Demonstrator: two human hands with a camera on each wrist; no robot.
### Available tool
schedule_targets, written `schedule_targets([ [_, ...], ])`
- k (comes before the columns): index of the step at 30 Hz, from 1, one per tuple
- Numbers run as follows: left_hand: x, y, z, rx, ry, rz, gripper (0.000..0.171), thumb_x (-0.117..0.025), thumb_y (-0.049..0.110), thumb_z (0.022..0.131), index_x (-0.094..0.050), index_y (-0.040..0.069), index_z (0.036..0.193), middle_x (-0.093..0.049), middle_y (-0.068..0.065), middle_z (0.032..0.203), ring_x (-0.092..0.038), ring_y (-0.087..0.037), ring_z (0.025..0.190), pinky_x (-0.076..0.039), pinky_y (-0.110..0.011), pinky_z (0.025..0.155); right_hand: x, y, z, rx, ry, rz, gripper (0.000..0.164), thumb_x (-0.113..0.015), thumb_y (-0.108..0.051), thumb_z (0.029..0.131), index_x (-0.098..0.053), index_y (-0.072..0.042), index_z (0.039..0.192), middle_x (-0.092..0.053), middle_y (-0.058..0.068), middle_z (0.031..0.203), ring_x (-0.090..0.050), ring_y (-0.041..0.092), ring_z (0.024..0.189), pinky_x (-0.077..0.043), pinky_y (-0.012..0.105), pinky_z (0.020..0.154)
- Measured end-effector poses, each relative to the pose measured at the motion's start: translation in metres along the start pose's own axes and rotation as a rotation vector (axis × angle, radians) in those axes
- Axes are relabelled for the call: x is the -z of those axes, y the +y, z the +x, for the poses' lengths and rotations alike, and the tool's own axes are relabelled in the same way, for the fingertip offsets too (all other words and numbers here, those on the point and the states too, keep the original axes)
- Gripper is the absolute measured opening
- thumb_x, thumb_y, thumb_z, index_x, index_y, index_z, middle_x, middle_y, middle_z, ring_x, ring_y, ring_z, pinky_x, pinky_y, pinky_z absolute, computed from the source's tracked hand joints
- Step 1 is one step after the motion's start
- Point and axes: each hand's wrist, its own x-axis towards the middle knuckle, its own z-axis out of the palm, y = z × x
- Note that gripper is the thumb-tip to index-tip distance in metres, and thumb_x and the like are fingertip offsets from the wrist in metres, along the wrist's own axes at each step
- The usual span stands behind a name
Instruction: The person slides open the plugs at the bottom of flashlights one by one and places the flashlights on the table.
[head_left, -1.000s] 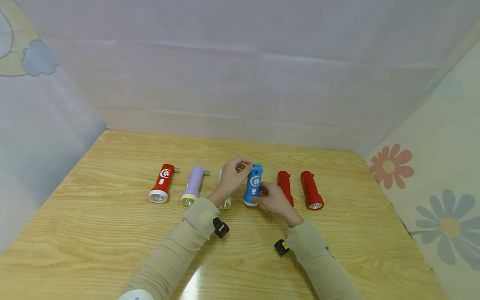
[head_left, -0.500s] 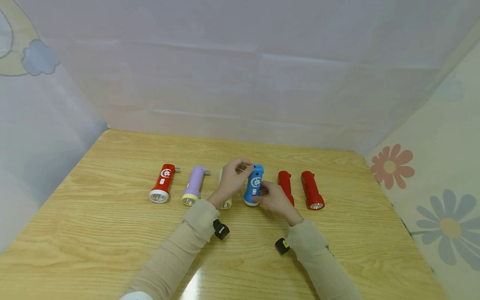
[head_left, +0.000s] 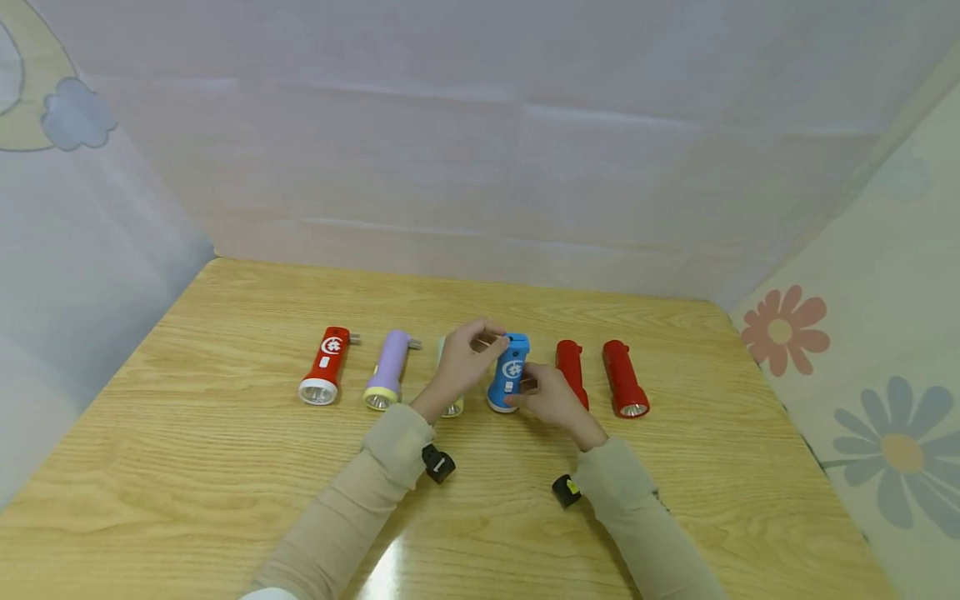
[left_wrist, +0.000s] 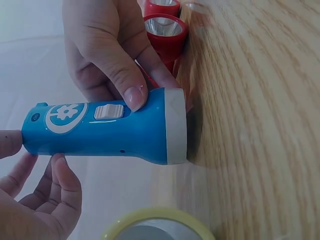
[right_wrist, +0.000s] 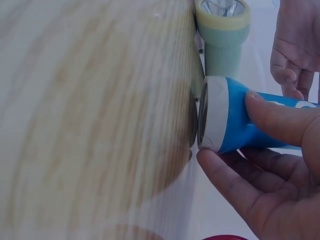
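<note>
A blue flashlight (head_left: pixel 510 375) with a white rim and a white switch is held between both hands, its lens end low by the table. My left hand (head_left: pixel 463 358) pinches its tail end; in the left wrist view the thumb presses the end and the fingers touch the side. My right hand (head_left: pixel 553 398) grips the lens end, with the thumb (left_wrist: pixel 135 97) beside the switch. In the right wrist view the white rim is close to the tabletop; whether it touches cannot be told. Behind my left hand, a pale green flashlight (right_wrist: pixel 223 47) with a yellow rim is partly hidden.
On the wooden table (head_left: pixel 225 483), a red flashlight (head_left: pixel 326 367) with a white rim and a purple flashlight (head_left: pixel 388 371) lie to the left. Both show plug prongs. Two plain red flashlights, a nearer one (head_left: pixel 570 367) and a farther one (head_left: pixel 625 379), lie to the right.
The blue flashlight's tail end has tipped slightly toward me and to the right, and my left hand has shifted with it. The right hand stays almost still.
</note>
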Motion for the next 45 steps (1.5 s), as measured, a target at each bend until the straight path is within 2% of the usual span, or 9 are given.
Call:
schedule_targets([
  [6, 0.001, 0.002, -0.004, -0.019, -0.018, 0.01, 0.015, -0.06, 0.015, 0.089, -0.064, 0.006, 0.1, -0.064, -0.007, 0.094, -0.059, -0.02, 0.082, -0.049, -0.028, 0.071, 0.001, 0.002, 0.0, 0.044, -0.011, -0.01, 0.036, -0.068, -0.004, 0.08, -0.056, 0.007, 0.112, -0.063, 0.015, 0.102, -0.061, 0.028, 0.092, -0.049, 0.039, 0.081],
  [12, 0.002, 0.004, -0.007, -0.005, -0.031, -0.007, 0.015, -0.06, 0.014, 0.089, -0.065, 0.006, 0.1, -0.063, -0.006, 0.093, -0.058, -0.018, 0.079, -0.049, -0.028, 0.07, 0.001, 0.002, 0.0, 0.04, -0.015, -0.014, 0.037, -0.069, -0.004, 0.08, -0.056, 0.006, 0.113, -0.063, 0.015, 0.103, -0.061, 0.028, 0.092, -0.049, 0.04, 0.082],
  [18, 0.003, 0.005, -0.01, -0.016, -0.034, 0.006, 0.014, -0.061, 0.014, 0.088, -0.065, 0.006, 0.099, -0.058, -0.004, 0.079, -0.054, -0.015, 0.071, -0.047, -0.026, 0.066, 0.001, 0.002, 0.001, 0.029, -0.015, -0.025, 0.039, -0.07, -0.006, 0.079, -0.056, 0.005, 0.114, -0.063, 0.014, 0.103, -0.061, 0.027, 0.092, -0.049, 0.039, 0.082],
  [22, 0.002, 0.006, -0.011, -0.015, -0.045, -0.022, 0.015, -0.061, 0.011, 0.088, -0.064, 0.003, 0.1, -0.056, -0.004, 0.072, -0.052, -0.014, 0.066, -0.045, -0.025, 0.061, 0.0, 0.001, 0.0, 0.036, -0.015, -0.026, 0.038, -0.07, -0.005, 0.079, -0.057, 0.006, 0.113, -0.063, 0.014, 0.102, -0.061, 0.028, 0.091, -0.049, 0.04, 0.082],
  [32, 0.002, 0.009, -0.012, 0.065, -0.109, -0.121, 0.016, -0.06, 0.006, 0.087, -0.062, 0.0, 0.102, -0.06, -0.017, 0.072, -0.05, -0.012, 0.058, -0.042, -0.024, 0.053, 0.001, 0.003, -0.001, 0.08, -0.013, -0.035, 0.035, -0.072, -0.004, 0.077, -0.058, 0.007, 0.107, -0.064, 0.016, 0.1, -0.062, 0.03, 0.089, -0.05, 0.039, 0.079],
  [41, 0.003, 0.011, -0.014, 0.098, -0.137, -0.12, 0.017, -0.06, 0.006, 0.087, -0.062, 0.001, 0.103, -0.06, -0.011, 0.071, -0.05, -0.012, 0.057, -0.042, -0.024, 0.053, 0.001, 0.001, -0.002, 0.109, -0.007, -0.046, 0.036, -0.073, -0.002, 0.075, -0.058, 0.008, 0.105, -0.064, 0.017, 0.098, -0.063, 0.031, 0.087, -0.051, 0.04, 0.076],
  [45, 0.004, 0.011, -0.016, 0.102, -0.136, -0.118, 0.017, -0.06, 0.006, 0.087, -0.062, 0.001, 0.103, -0.06, -0.013, 0.072, -0.049, -0.012, 0.055, -0.042, -0.024, 0.051, 0.001, 0.0, -0.002, 0.115, -0.009, -0.042, 0.035, -0.073, -0.002, 0.074, -0.058, 0.008, 0.105, -0.064, 0.017, 0.097, -0.063, 0.031, 0.087, -0.051, 0.039, 0.076],
])
